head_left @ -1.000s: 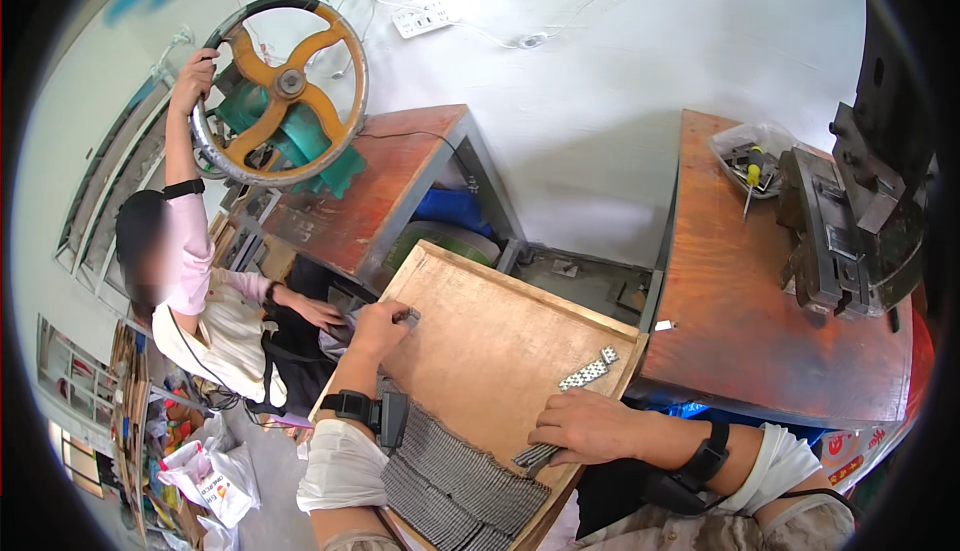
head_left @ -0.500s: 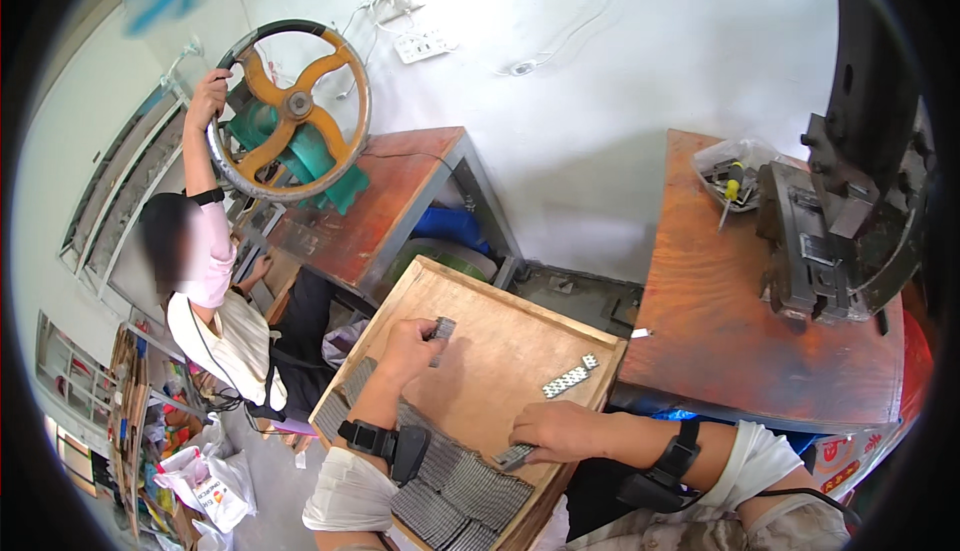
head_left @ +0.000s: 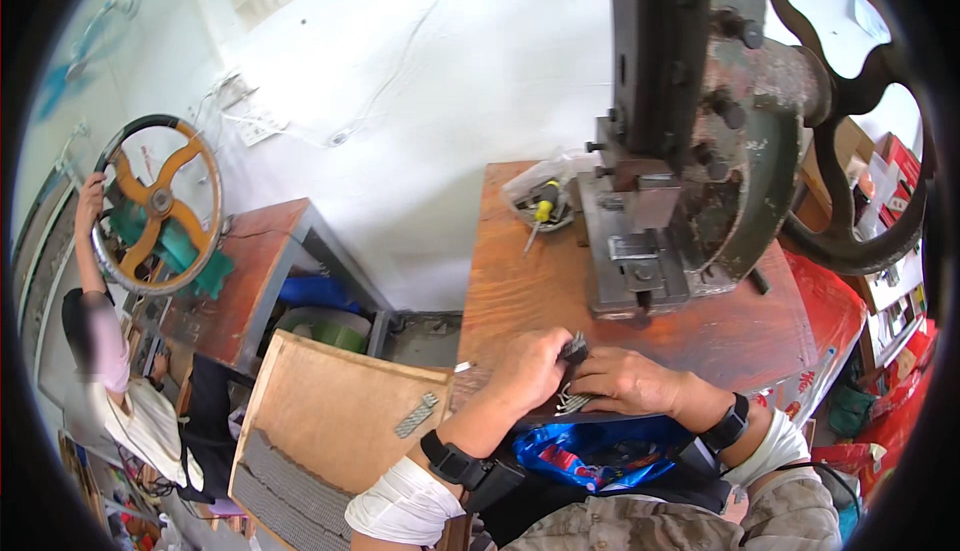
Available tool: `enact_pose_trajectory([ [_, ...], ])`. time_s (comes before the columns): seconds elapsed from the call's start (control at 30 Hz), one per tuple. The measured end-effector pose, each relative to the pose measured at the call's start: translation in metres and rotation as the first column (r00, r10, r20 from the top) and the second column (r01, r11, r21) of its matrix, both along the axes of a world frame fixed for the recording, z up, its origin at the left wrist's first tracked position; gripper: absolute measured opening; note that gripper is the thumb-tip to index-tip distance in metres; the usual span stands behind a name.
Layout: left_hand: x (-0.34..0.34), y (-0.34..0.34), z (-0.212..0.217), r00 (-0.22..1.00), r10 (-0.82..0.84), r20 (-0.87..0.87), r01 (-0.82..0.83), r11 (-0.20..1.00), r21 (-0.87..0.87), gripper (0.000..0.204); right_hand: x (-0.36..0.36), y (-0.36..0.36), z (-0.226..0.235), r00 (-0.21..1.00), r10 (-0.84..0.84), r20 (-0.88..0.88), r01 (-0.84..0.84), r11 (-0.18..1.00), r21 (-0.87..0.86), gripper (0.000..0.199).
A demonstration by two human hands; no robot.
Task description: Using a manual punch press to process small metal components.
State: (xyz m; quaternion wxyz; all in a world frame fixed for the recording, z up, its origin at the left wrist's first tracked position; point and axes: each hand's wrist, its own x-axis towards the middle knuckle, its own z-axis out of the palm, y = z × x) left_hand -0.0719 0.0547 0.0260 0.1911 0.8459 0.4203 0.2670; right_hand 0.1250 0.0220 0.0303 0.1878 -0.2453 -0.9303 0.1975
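My left hand [head_left: 530, 369] is closed on a short stack of small dark metal pieces [head_left: 574, 348] just in front of the red-brown bench. Right beside it, my right hand [head_left: 632, 381] is closed on a bunch of thin light metal pieces [head_left: 572, 402]. The two hands almost touch, and their fingers partly hide what they hold. To the left, a shallow wooden tray [head_left: 330, 376] carries packed rows of small grey metal pieces [head_left: 300, 486]. A separate strip of such pieces [head_left: 416, 415] lies near the tray's right side.
A heavy hand press [head_left: 650, 241] with a dark handwheel [head_left: 850, 111] stands on the bench [head_left: 500, 301]. Beside it sits a plastic-lined bowl with a yellow-handled screwdriver [head_left: 543, 206]. A blue bag [head_left: 600, 456] is below my hands. At left, another person [head_left: 140, 401] grips an orange-spoked wheel [head_left: 160, 201].
My view has swung right, toward the press. Both hands have left the tray and come together at the bench's front edge, each still holding metal pieces.
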Motion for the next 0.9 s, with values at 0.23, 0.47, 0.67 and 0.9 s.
enact_pose_trajectory([
  [0.23,0.015,-0.010,-0.013,0.984,-0.054,0.170,0.063,0.997,-0.048,0.016,0.017,-0.007,-0.021,0.920,-0.296,-0.259,0.286,0.955,-0.077,0.053],
  [0.47,0.012,-0.034,0.005,0.989,-0.137,0.052,0.143,0.978,-0.152,0.051,0.020,0.002,-0.014,0.917,-0.337,-0.215,0.300,0.936,-0.185,0.064],
  [0.67,0.009,-0.042,-0.007,0.987,-0.066,0.143,0.072,0.997,-0.034,0.040,0.020,0.000,-0.019,0.900,-0.381,-0.210,0.392,0.920,0.010,0.058],
  [0.9,0.004,-0.043,-0.013,0.994,-0.027,0.107,0.026,1.000,0.012,0.041,0.018,0.004,-0.025,0.880,-0.348,-0.325,0.353,0.935,-0.045,0.057],
])
